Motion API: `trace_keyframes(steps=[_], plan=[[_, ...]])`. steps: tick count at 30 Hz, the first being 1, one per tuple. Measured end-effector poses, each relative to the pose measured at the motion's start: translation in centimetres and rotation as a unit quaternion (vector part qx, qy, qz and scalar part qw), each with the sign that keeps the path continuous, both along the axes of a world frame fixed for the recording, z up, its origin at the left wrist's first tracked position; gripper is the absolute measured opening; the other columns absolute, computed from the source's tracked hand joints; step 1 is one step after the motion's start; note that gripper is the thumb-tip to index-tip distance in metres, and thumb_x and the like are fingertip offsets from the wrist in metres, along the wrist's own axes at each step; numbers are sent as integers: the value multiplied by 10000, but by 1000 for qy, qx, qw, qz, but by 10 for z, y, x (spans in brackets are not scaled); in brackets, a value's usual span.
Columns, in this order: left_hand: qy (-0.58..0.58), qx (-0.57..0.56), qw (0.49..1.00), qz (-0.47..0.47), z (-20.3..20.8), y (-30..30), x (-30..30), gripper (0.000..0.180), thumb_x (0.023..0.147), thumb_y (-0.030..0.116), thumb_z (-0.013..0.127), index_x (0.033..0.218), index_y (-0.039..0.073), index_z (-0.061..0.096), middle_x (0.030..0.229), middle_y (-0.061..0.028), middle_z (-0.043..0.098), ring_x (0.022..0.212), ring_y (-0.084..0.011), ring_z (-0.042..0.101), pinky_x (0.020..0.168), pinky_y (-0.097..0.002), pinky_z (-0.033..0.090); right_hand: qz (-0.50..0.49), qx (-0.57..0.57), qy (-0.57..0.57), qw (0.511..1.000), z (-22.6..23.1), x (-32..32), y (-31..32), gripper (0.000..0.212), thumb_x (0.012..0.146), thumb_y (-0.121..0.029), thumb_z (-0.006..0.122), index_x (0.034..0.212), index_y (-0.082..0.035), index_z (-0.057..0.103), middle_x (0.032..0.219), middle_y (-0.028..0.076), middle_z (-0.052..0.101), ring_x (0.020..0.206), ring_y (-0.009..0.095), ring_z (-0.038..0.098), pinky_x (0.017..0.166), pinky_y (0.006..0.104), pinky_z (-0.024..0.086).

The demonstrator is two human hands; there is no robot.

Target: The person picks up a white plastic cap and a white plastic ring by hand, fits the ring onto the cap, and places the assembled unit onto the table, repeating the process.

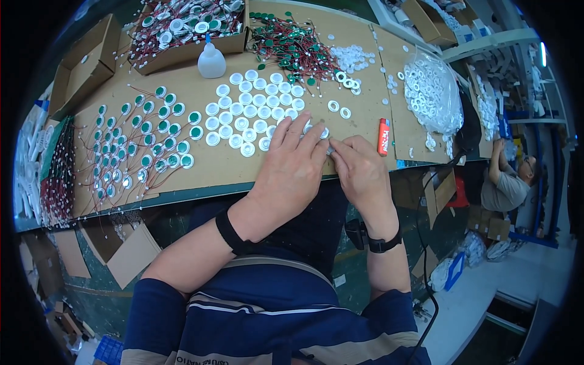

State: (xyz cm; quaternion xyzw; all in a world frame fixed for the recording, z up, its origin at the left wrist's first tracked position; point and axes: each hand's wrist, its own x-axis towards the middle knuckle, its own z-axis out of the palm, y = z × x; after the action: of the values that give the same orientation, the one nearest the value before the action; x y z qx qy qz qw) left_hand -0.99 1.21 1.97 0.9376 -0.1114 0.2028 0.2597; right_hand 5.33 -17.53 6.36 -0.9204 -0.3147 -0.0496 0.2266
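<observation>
My left hand (293,159) lies with its fingers stretched out over the right end of a group of round white discs (244,98). Some discs are partly hidden under those fingers. Close beside it, my right hand (363,173) has its thumb and forefinger pinched together at the fingertips of the left. Something small and pale shows at that pinch, too covered to name. A single white disc (324,132) shows just above the pinch. Further up are two loose white rings (345,113). To the right of my right hand lies a red tube-like object (383,137).
Green discs with red wires on white rings (146,126) spread at the left. Behind stand a white squeeze bottle (211,62), a cardboard box (234,44) of wired parts and a wired heap (292,52). A clear bag (432,91) of white rings lies right. Another person (508,185) sits far right.
</observation>
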Motion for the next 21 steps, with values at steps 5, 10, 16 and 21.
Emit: trace_keyframes(steps=[5,10,16,21], plan=[[-8,-4,1000,2,0,0,1,331,1052,105,772,1368,12,801,1591,-183,693,1607,-438,546,1381,-593,378,-13,14,-27,999,-7,-3,1,242,1014,-42,883,1253,-6,876,1093,165,797,948,379,798,832,451,638],[-13,-31,999,8,0,0,0,306,1045,82,781,1344,32,742,1598,-183,669,1600,-442,553,1375,-602,381,-44,21,-16,999,-11,2,5,237,1044,-55,853,1275,-8,870,1102,171,800,956,386,802,843,461,638],[-5,-61,998,3,-2,1,-2,289,1036,55,785,1307,57,685,1596,-175,650,1614,-428,548,1374,-611,378,-23,70,25,997,-10,21,20,230,1059,-50,821,1280,-8,865,1135,176,813,963,393,804,865,464,641],[-7,-7,1000,-29,3,0,0,380,1055,151,803,1410,45,718,1644,-187,637,1651,-393,524,1401,-606,344,-27,83,-27,996,-11,40,14,237,1042,-35,817,1273,-17,869,1178,173,824,1035,397,801,924,461,644]])
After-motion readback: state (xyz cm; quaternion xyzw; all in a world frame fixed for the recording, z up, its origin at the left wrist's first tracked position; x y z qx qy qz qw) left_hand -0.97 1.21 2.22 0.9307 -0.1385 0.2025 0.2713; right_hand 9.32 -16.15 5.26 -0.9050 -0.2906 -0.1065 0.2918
